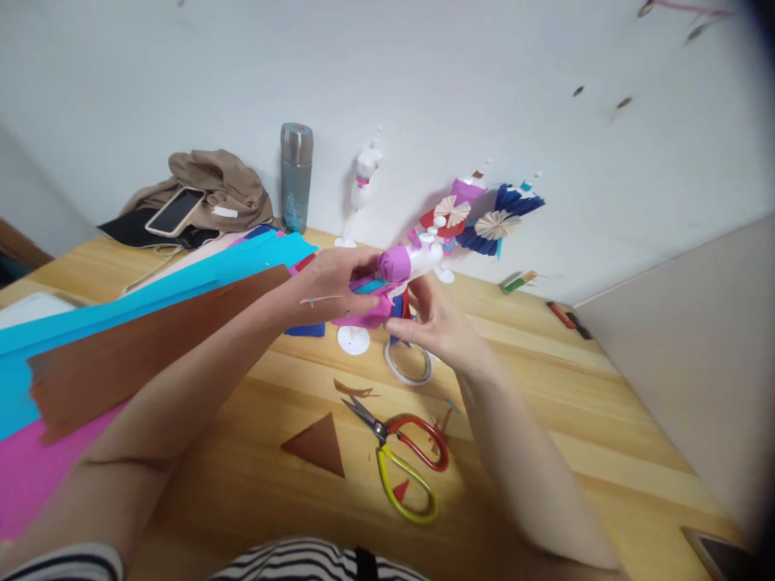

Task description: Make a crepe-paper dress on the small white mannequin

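Note:
A small white mannequin figure (427,257) dressed in pink and purple crepe paper (395,265) is tilted over between my hands. My left hand (330,282) grips it from the left, fingers wrapped round the paper-covered body. My right hand (441,323) closes on its lower right side, thumb and fingers at the pink paper; its fingertips are partly hidden. The figure's round white base (353,340) shows below my left hand. Under my right hand lies a roll of tape (408,363). Scissors (381,432) with one red and one yellow handle lie open nearer to me.
Several similar figures stand by the wall: a bare white one (363,181) and others wearing pleated paper (497,224). Crepe paper sheets (163,343) cover the left side. Behind are a thermos (296,177), a phone (175,211) and brown cloth (211,181). A brown paper triangle (318,446) lies by the scissors.

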{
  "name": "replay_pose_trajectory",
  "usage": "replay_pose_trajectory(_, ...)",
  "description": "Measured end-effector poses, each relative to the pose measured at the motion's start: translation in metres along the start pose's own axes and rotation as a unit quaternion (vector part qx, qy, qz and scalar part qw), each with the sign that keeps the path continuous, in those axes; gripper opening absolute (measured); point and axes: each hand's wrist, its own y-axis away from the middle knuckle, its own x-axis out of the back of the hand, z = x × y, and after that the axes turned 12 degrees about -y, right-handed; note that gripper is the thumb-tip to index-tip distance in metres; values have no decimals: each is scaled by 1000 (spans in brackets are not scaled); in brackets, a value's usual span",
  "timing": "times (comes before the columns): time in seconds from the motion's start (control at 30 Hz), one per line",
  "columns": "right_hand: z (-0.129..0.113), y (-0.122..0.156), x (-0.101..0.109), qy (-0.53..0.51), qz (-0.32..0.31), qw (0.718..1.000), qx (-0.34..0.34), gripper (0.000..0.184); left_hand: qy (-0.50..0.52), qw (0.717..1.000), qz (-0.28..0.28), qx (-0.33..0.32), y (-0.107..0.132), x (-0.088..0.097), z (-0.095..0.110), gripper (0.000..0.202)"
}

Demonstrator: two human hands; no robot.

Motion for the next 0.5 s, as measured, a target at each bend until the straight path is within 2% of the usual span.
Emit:
replay_pose_trajectory(0.03, -2, 5, -2, 54, 55, 997, 29, 54, 9, 1000, 2, -3, 0, -1, 1, 27)
replay_pose_trajectory(0.1, -6, 13, -8, 167, 181, 964, 96, 40, 14, 1000, 11, 2, 1, -2, 3, 24)
replay_pose_trajectory(0.17, -11, 18, -16, 231, 243, 931, 142, 27, -8, 1000, 22, 19, 2, -4, 7, 22)
replay_pose_trajectory(0.3, -16, 15, -28, 253, 232, 929, 142, 19, -50, 997, 40, 50, 6, -6, 19, 20)
replay_pose_trajectory(0.5, -10, 10, -28, 180, 225, 949, 127, 17, -43, 996, 56, 61, 8, -5, 26, 15)
